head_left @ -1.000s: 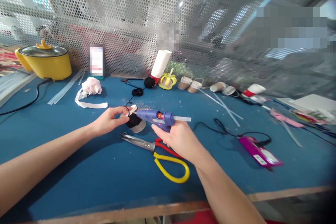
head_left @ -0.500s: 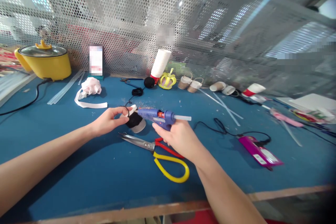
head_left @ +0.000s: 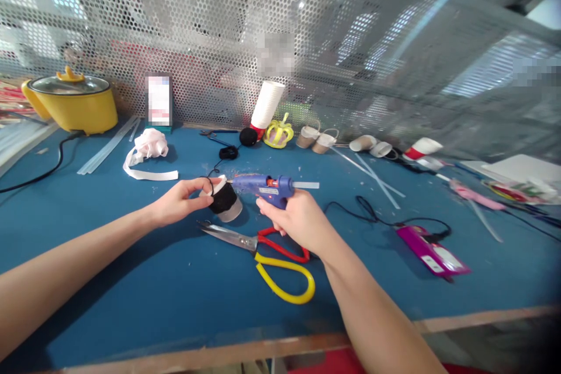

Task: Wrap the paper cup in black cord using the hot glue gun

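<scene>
- Glue gun: smooth blue plastic body; translucent glue stick at the rear.
- Small cup: paper, wrapped in matt black fuzzy material.
- Scissors: bright metal blades; glossy red and yellow plastic handles.
- Table: matt blue mat, wood-coloured front edge.
- Back panel: perforated metal sheet.
- Pot: glossy yellow body.
- Ribbon: white cloth.
</scene>
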`<control>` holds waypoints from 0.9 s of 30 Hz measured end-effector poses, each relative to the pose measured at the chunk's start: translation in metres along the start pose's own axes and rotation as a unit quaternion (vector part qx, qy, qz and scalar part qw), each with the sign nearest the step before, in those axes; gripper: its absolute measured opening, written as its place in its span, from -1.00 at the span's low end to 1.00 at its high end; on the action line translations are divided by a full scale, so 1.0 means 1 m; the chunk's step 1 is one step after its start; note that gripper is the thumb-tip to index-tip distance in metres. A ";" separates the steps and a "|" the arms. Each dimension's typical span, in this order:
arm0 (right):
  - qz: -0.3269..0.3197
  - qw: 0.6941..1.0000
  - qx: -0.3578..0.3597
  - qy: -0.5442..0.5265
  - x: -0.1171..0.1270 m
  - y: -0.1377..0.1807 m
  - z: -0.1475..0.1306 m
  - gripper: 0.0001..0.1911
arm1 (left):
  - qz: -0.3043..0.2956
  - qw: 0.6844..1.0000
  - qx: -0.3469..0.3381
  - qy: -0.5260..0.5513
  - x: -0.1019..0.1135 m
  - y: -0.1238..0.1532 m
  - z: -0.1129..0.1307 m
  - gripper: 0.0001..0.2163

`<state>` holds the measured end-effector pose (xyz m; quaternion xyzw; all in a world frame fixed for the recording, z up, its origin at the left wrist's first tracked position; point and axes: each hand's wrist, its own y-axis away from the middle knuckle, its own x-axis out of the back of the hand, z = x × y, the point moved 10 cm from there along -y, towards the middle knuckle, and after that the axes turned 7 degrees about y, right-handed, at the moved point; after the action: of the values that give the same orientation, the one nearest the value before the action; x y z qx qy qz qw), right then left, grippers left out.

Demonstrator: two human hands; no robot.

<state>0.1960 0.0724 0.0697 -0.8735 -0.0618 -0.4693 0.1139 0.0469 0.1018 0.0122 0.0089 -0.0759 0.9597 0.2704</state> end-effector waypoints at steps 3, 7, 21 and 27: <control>-0.008 1.000 0.007 -0.006 -0.001 0.002 -0.003 -0.78 | -0.001 1.000 -0.002 0.003 0.000 0.000 0.000 -0.79; -0.013 1.000 -0.017 -0.014 -0.002 0.000 0.002 -0.78 | -0.002 1.000 -0.004 0.006 -0.001 0.000 0.000 -0.79; -0.032 0.998 -0.043 -0.031 -0.004 -0.005 0.010 -0.71 | -0.012 1.000 -0.013 0.002 -0.002 0.000 0.002 -0.82; -0.035 0.998 -0.031 -0.037 -0.004 -0.002 0.007 -0.74 | -0.014 1.000 -0.013 0.001 -0.003 0.001 0.002 -0.80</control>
<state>0.1986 0.0763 0.0632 -0.8908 -0.0821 -0.4418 0.0677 0.0487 0.0996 0.0142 0.0058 -0.0885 0.9547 0.2839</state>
